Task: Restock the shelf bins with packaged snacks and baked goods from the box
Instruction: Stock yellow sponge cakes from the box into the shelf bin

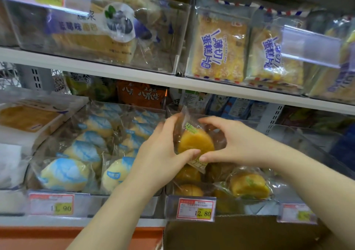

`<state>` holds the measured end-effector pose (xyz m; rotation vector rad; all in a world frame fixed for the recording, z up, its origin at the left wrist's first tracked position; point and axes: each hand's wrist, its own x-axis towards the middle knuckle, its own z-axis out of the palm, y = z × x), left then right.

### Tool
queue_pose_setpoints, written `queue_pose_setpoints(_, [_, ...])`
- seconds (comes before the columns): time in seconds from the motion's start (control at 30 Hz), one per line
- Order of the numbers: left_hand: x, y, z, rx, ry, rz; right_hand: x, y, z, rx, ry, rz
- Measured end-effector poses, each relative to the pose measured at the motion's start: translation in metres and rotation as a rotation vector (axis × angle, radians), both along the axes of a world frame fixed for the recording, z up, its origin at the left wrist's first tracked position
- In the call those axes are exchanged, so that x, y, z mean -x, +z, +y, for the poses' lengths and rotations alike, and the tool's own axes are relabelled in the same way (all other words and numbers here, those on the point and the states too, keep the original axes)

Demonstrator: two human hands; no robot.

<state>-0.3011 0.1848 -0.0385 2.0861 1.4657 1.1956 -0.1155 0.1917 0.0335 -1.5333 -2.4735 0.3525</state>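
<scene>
Both hands hold one clear packet with a golden-brown bun [195, 141] and a green label, upright above the middle clear bin [192, 197] on the lower shelf. My left hand [163, 153] grips its left side with the thumb under the bun. From the right, my right hand [228, 142] pinches it, fingers at the top and thumb at the bottom. More of the same buns [248, 185] lie in that bin. The brown cardboard box [240, 234] sits below the shelf edge at the bottom right.
The bin to the left holds several blue-and-white wrapped buns [84, 151]. Further left a bin has flat cake packs [25, 117]. The upper shelf [134, 73] carries bins of blueberry bread [90, 30] and sliced cake packs [219, 48]. Price tags [196, 208] hang on the bin fronts.
</scene>
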Motion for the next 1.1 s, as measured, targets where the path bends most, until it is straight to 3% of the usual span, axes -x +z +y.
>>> queue_pose_setpoints(0.13, [0.006, 0.002, 0.004, 0.034, 0.011, 0.055, 0.000, -0.015, 0.019, -0.136, -0.058, -0.027])
queue_pose_setpoints(0.3, [0.025, 0.001, 0.008, 0.085, 0.156, 0.332, -0.007, -0.026, 0.067, -0.225, -0.302, -0.060])
queue_pose_setpoints(0.5, [0.022, -0.004, 0.010, 0.163, 0.169, 0.396, 0.017, -0.043, 0.109, -0.088, -0.061, -0.198])
queue_pose_setpoints(0.63, [0.023, -0.005, 0.009, 0.166, 0.158, 0.400, 0.020, -0.046, 0.125, -0.177, -0.109, -0.412])
queue_pose_setpoints(0.8, [0.021, -0.005, 0.011, 0.162, 0.169, 0.420, 0.020, -0.055, 0.119, -0.373, -0.032, -0.346])
queue_pose_setpoints(0.9, [0.019, -0.005, 0.009, 0.162, 0.176, 0.435, 0.017, -0.048, 0.117, -0.273, 0.024, -0.370])
queue_pose_setpoints(1.1, [0.016, -0.002, 0.006, 0.115, 0.199, 0.471, -0.023, -0.022, 0.084, -0.109, -0.102, -0.128])
